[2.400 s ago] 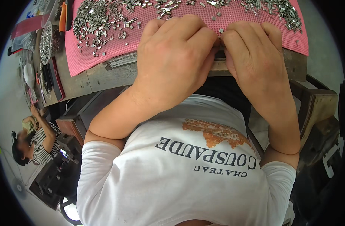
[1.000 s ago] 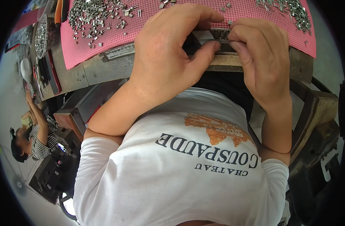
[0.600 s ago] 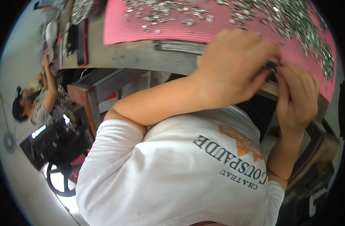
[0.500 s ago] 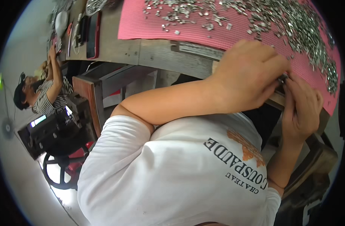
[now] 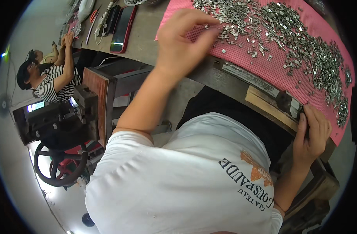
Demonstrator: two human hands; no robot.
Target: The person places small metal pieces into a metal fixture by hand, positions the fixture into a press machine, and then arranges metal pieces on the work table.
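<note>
My left hand (image 5: 184, 45) reaches over the pink ribbed mat (image 5: 225, 56) at its near left edge, beside a spread of small shiny metal pieces (image 5: 264, 50). Its thumb and index fingertip come close together in a pinch among the pieces; what lies between the tips is too small to make out. At the right, my right hand (image 5: 315, 132) rests at the table's front edge. Its thumb and fingers close around something small and dark, mostly hidden, near the end of a metal strip (image 5: 250, 78) along that edge.
Below the strip sits a pale wooden block (image 5: 270, 105). A phone in a red case (image 5: 123, 29), a white cable (image 5: 104, 19) and a pen (image 5: 91, 27) lie on the table (image 5: 143, 46) at left. Beyond stand a dark machine with a handwheel (image 5: 59, 163) and a person in a striped shirt (image 5: 55, 82).
My hands were together at the right edge of the mat. My left hand has moved away left to the metal pieces; my right hand stays at the edge, slightly lower in view.
</note>
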